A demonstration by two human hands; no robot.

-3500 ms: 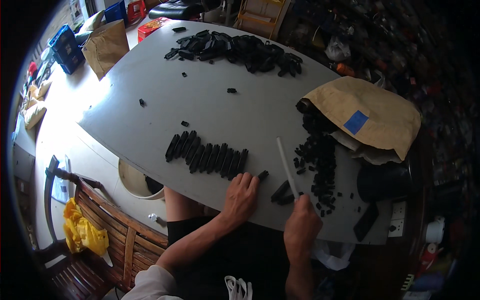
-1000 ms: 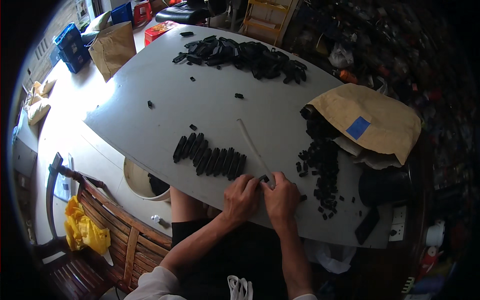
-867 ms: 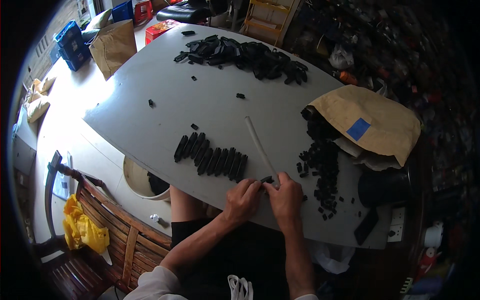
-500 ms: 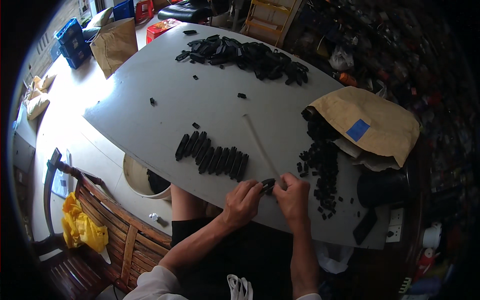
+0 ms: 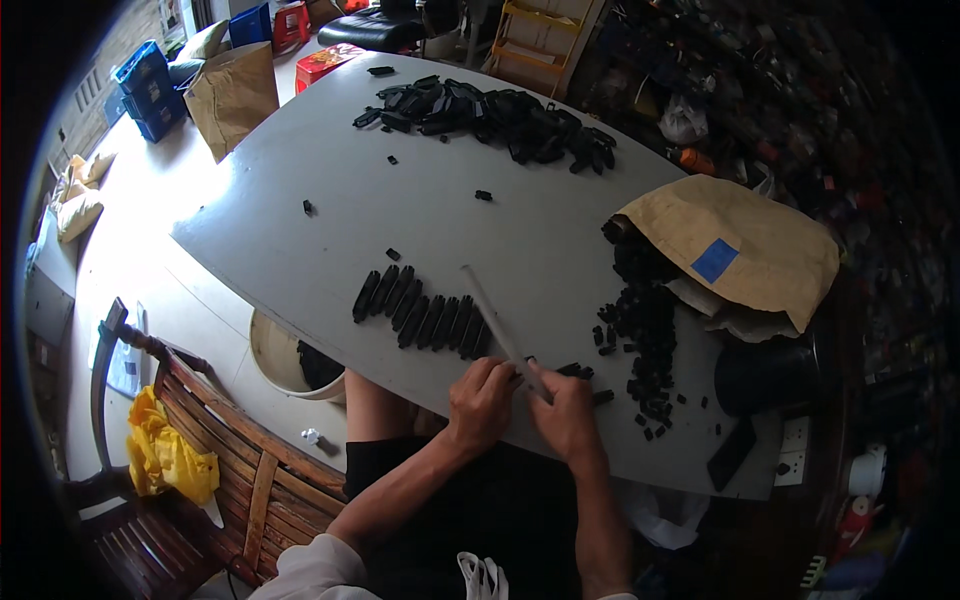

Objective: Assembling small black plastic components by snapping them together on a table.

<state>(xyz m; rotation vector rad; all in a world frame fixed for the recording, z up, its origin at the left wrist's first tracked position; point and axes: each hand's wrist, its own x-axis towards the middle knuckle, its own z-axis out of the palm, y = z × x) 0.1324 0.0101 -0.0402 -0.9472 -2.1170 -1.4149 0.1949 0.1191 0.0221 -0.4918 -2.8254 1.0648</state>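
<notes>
My right hand (image 5: 565, 412) is closed around the lower end of a long, flat grey strip (image 5: 492, 312), which slants up and left over the table. Just to its left, my left hand (image 5: 482, 408) is closed, pinching a small black plastic part mostly hidden by the fingers. The strip's lower part crosses close by those fingertips. Beyond my left hand, several long black plastic parts (image 5: 432, 318) lie side by side in a slanting row. Past my right hand's knuckles are more black parts (image 5: 577, 371), partly covered.
The white table (image 5: 300, 255) holds a heap of black parts (image 5: 490, 115) at the far side. On the right, a brown paper bag (image 5: 760, 240) lies beside a spill of small black pieces (image 5: 650, 350). A dark phone-like slab (image 5: 731, 452) is near the right edge; a wooden bench (image 5: 265, 470) stands lower left.
The grey strip's far end has swung left and nearer to me, over the row's right end. My right hand has moved slightly left and down, uncovering black parts beyond it.
</notes>
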